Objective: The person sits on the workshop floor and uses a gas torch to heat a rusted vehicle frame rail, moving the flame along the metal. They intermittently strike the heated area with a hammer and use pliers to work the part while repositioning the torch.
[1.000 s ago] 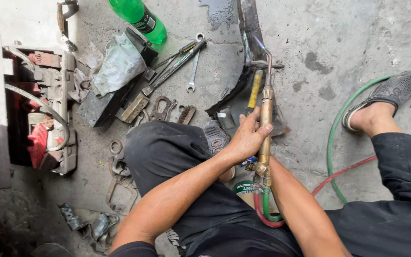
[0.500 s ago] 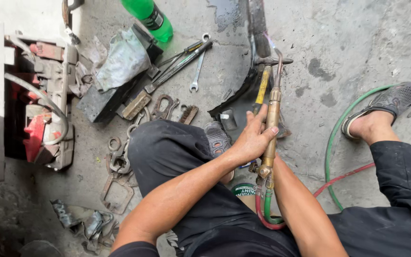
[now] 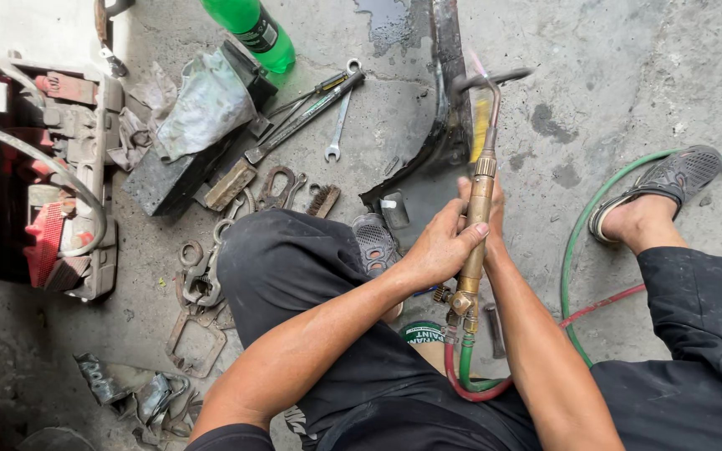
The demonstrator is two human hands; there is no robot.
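My left hand (image 3: 438, 247) is wrapped around the brass body of a gas torch (image 3: 480, 194), just above its valves. My right hand (image 3: 496, 219) grips the same torch from the far side and is mostly hidden behind it. The torch's thin bent tip (image 3: 490, 90) reaches up beside a dark curved metal strip (image 3: 443, 58) lying on the concrete floor. A green and a red hose (image 3: 465, 377) leave the torch's lower end between my knees. I am squatting in black trousers.
A green hose (image 3: 574, 242) loops around my sandalled right foot (image 3: 670, 185). Wrenches (image 3: 340, 125), a wire brush (image 3: 229, 185), a dark block (image 3: 160, 185), a rag (image 3: 202, 100) and a green bottle (image 3: 252, 29) lie to the left. A red and grey machine (image 3: 52, 167) stands at the far left. Metal scraps (image 3: 198, 342) lie near it.
The torch and both hands have drifted slightly right and up along the curved strip. The grip is the same.
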